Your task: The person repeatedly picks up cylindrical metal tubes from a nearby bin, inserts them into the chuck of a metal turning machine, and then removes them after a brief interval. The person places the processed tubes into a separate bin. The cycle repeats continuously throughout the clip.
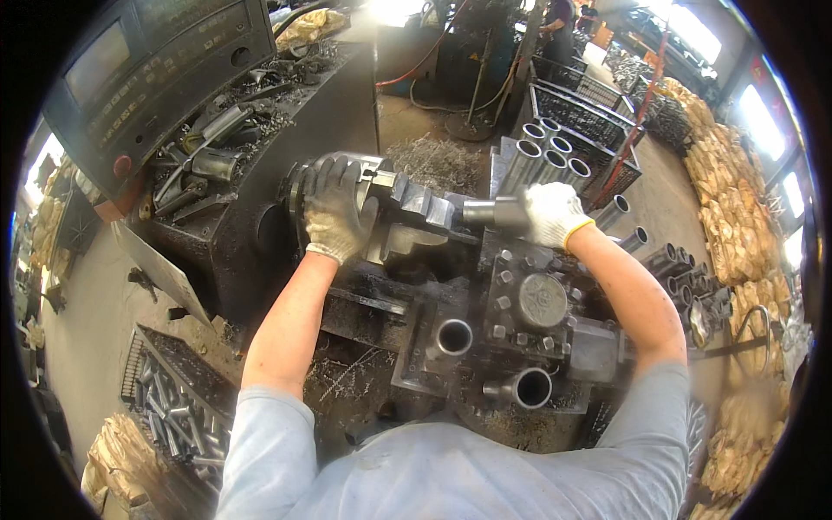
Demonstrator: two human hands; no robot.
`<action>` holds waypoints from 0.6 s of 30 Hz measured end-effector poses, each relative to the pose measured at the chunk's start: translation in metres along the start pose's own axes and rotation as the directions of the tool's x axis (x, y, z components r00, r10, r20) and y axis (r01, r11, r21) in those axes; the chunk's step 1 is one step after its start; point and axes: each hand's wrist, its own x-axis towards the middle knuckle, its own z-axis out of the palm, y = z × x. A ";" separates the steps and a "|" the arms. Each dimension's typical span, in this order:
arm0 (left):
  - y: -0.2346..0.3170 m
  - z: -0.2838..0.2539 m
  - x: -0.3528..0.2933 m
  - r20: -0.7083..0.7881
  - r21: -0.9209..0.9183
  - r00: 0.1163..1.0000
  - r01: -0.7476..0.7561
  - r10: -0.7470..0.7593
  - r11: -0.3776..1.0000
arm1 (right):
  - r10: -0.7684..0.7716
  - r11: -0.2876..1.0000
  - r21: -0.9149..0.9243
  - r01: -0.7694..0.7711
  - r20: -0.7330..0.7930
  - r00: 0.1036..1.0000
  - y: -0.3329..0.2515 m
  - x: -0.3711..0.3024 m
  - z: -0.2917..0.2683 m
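Note:
My left hand (334,208), in a greyed work glove, lies over the lathe chuck (297,204) with its fingers stretched across the top. To its right the stepped chuck jaws (416,204) stick out. My right hand (555,215), in a white knit glove, is closed around a metal tube (492,212). The tube is held level, its left end close to the jaws; whether it touches them I cannot tell. Below my right hand sits a bolted tool post (542,302). Two more tubes, one upright (454,337) and one lying (530,388), are on the machine nearer me.
Several tubes (555,160) stand beyond my right hand, before black wire crates (589,113). More tubes (685,269) sit to the right. A control panel (147,87) rises at upper left. A crate of metal pieces (173,347) lies lower left. Another person (559,22) is far back.

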 end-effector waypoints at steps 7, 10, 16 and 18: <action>0.098 -0.112 -0.043 0.416 -0.530 0.895 0.384 -0.162 0.756 | 0.089 0.995 0.079 -0.062 -0.408 0.909 -0.135 -0.125 -0.106; 0.168 -0.177 -0.133 0.593 -0.799 0.732 0.587 -0.335 -0.132 | -0.030 0.965 0.242 0.100 -0.279 0.960 -0.216 -0.164 -0.090; 0.143 -0.139 -0.215 0.986 -0.159 0.158 0.745 -0.060 -0.648 | 0.220 0.713 0.535 -0.453 0.443 0.869 -0.301 -0.205 0.026; 0.141 -0.124 -0.229 0.990 -0.123 0.062 0.818 -0.127 -0.562 | 0.146 0.589 0.572 -0.570 0.619 0.772 -0.305 -0.204 0.073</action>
